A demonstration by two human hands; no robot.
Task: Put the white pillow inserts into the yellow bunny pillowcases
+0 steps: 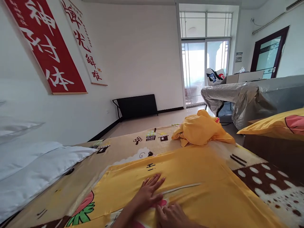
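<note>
A yellow pillowcase (192, 167) with a "Hi" print and a pink-and-green fruit print lies spread over a patterned blanket (123, 145). My left hand (149, 193) rests palm down on it, fingers stretched and slightly apart, just below the "Hi". Beside it at the bottom, my right hand (173, 215) has its fingers curled in against the cloth by a pink printed patch. It seems to pinch the fabric there, though the fingertips are partly hidden. A pale slit or fold runs across the cloth to the right of my left hand.
Bunched yellow cloth (201, 128) lies at the blanket's far edge. White pillows (47, 167) are stacked on the left. A yellow pillow (275, 125) sits at the right. Behind stand a plastic-covered table (237, 90) with boxes and a black folded panel (137, 106) against the wall.
</note>
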